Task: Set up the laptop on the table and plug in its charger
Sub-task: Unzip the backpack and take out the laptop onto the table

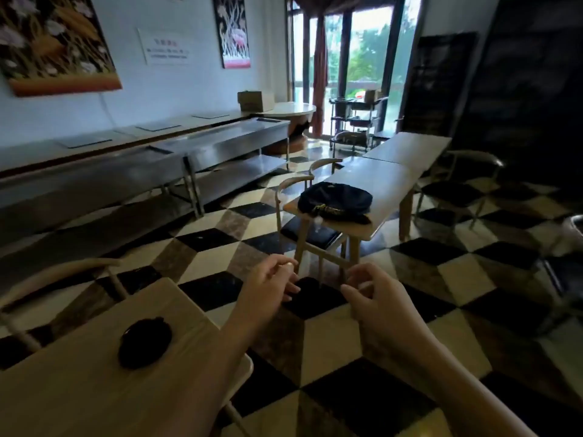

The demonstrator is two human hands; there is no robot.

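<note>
A dark bag [336, 200] with a gold zipper lies on the near end of a long light wooden table [381, 178] ahead of me. No laptop or charger shows. My left hand [271, 280] and my right hand [369, 291] hover side by side above the checkered floor, well short of that table. The fingers of both are loosely curled and hold nothing. A ring sits on a left finger.
A second wooden table [79, 373] stands at my lower left with a small dark pouch [145, 342] on it. Chairs [303, 228] flank the long table. Steel counters [189, 152] line the left wall. Glass doors [356, 67] and a trolley [353, 124] lie beyond.
</note>
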